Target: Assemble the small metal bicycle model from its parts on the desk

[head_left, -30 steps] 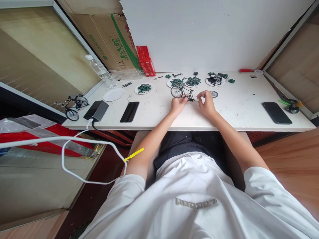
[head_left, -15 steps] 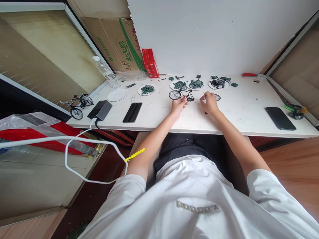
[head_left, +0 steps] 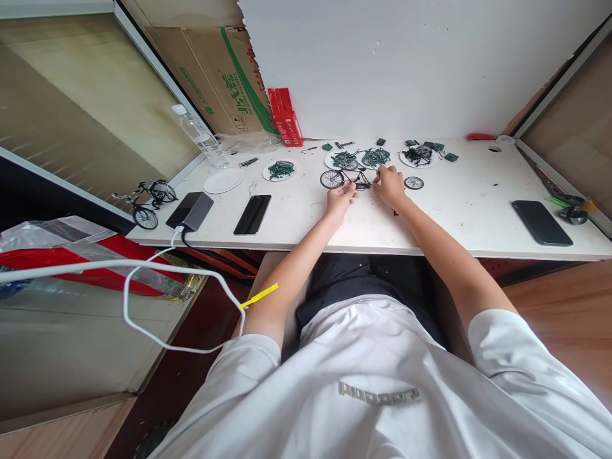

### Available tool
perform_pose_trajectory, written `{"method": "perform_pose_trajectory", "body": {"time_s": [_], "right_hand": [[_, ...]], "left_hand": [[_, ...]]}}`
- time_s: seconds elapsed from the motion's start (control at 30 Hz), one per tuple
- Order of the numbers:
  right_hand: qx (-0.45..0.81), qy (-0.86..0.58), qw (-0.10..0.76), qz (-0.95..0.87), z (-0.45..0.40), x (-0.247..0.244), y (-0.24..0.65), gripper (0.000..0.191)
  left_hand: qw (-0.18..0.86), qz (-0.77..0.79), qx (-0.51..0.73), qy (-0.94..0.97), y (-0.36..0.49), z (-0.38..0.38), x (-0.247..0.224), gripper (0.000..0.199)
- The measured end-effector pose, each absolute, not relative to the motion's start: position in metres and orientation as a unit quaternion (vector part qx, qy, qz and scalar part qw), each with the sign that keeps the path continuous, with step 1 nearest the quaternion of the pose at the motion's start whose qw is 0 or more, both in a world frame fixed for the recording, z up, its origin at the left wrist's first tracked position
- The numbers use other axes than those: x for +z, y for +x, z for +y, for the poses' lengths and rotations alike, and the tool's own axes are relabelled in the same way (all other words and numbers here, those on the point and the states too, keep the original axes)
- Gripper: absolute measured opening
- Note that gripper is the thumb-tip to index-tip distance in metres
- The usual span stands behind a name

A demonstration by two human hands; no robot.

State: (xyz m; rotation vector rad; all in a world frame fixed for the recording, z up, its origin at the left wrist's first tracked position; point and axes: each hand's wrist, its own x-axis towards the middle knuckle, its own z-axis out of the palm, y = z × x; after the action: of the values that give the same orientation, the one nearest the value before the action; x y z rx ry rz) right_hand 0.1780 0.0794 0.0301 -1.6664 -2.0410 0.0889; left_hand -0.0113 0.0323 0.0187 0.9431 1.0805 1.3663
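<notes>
A small black model bicycle (head_left: 354, 177) with its front wheel on the left is held from below by my left hand (head_left: 340, 195), thumb and fingers closed on the frame. My right hand (head_left: 389, 185) is at the bicycle's rear end, fingers pinched together; what is between them is too small to make out. A loose spoked wheel (head_left: 414, 183) lies on the table just right of my right hand. Behind the hands, white plates hold green bicycle parts (head_left: 375, 157) and black parts (head_left: 417, 155).
On the white table (head_left: 287, 223) are a finished model bicycle (head_left: 153, 201), a grey box (head_left: 190, 211) with cables, a phone (head_left: 252, 215), a plate (head_left: 223, 181), a bottle (head_left: 201, 135), a red box (head_left: 285, 118), and at right another phone (head_left: 542, 222).
My right hand has moved left to the rear of the bicycle, leaving the loose wheel fully in view. My left hand still holds the bicycle. The view has shifted slightly.
</notes>
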Motion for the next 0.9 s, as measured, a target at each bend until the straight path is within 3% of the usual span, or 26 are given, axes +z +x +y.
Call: {"method": "perform_pose_trajectory", "body": {"time_s": [0.43,0.67,0.9], "right_hand": [[0.038,-0.579,0.245,-0.776,0.085,0.021,0.183,0.022],[0.073,-0.552,0.359,-0.749,0.08,0.021,0.201,0.019],[0.079,-0.456,0.475,-0.748,0.039,0.034,0.207,0.031]], "left_hand": [[0.522,0.452,0.584,0.427,-0.01,0.029,0.021,0.021],[0.449,0.442,0.589,0.507,-0.006,0.029,0.018,0.022],[0.391,0.429,0.575,0.577,-0.004,0.028,0.014,0.028]]}}
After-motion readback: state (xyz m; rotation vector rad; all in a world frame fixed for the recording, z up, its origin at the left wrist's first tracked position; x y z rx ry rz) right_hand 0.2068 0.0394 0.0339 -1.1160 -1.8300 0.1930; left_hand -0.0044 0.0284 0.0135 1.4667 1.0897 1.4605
